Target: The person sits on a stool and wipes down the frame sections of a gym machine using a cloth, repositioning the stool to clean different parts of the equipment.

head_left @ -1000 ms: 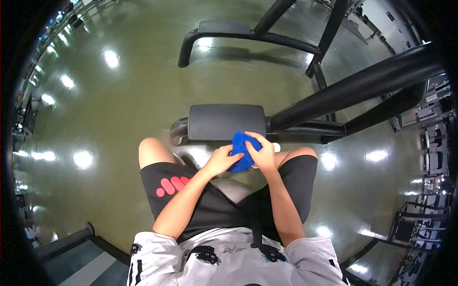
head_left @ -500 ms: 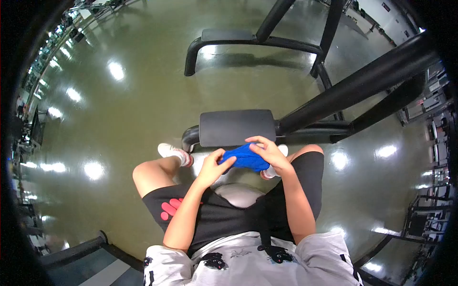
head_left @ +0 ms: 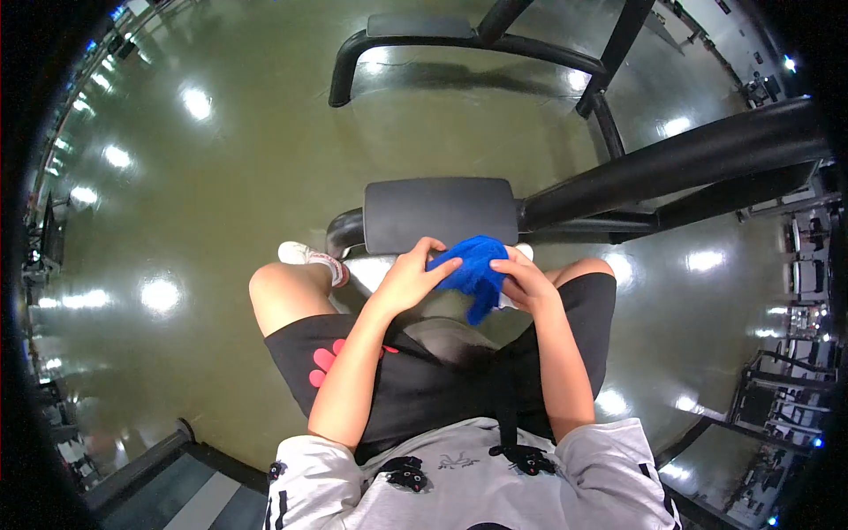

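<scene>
A bunched blue cloth is held between my two hands above my lap, one end of it hanging down. My left hand grips its left side, thumb laid across the front and fingers partly behind it. On the right side, my right hand pinches the cloth with the thumb on top; some of its fingers are curled below. Just beyond the cloth is a grey padded footplate on a black frame.
Thick black machine tubes run from the footplate to the upper right. A second footplate stands farther ahead. My white shoe is on the glossy green floor. A dark bench-like piece lies at lower left.
The blue cloth has gone from stretched sideways to bunched, with an end now dangling. My hands have shifted slightly up and right, and the view has tilted a little.
</scene>
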Motion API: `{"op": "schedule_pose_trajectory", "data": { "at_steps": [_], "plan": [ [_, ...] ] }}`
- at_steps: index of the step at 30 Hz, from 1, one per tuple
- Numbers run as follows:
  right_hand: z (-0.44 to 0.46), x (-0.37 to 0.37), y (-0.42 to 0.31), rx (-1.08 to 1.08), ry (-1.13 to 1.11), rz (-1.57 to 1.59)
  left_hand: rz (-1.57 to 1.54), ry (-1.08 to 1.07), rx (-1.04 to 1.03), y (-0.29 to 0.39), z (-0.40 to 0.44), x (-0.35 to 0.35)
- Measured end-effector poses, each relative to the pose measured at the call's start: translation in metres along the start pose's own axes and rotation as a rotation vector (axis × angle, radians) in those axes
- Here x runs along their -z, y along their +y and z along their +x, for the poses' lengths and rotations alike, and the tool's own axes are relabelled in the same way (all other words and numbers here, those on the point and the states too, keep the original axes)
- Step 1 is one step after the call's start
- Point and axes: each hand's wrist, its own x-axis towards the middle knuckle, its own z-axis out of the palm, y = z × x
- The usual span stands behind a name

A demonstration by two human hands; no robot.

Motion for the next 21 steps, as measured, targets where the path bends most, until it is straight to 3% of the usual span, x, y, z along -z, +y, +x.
{"op": "schedule_pose_trajectory", "data": {
  "at_steps": [2, 4, 7, 12, 16, 19, 21],
  "plan": [
    [-0.008, 0.001, -0.005, 0.033, 0.052, 0.244, -0.009, 0.003, 0.001, 0.005, 0.005, 0.000],
    [-0.004, 0.001, -0.002, 0.083, 0.120, 0.225, 0.187, 0.017, -0.093, 0.002, 0.012, -0.004],
    [0.004, 0.005, 0.004, 0.013, 0.453, 0.128, 0.258, -0.039, -0.060, 0.002, 0.013, -0.010],
    [0.012, 0.015, 0.014, -0.084, 0.547, 0.194, 0.237, -0.087, -0.052, 0.000, 0.013, -0.021],
    [0.007, -0.004, 0.006, -0.103, 0.515, 0.159, 0.366, 0.037, -0.130, -0.005, 0.013, -0.024],
    [0.010, 0.002, 0.027, 0.010, 0.567, 0.033, 0.403, 0.001, -0.187, -0.011, 0.009, -0.029],
    [0.007, 0.004, 0.032, 0.060, 0.549, 0.109, 0.404, -0.009, -0.181, -0.013, 0.011, -0.035]
  ]
}}
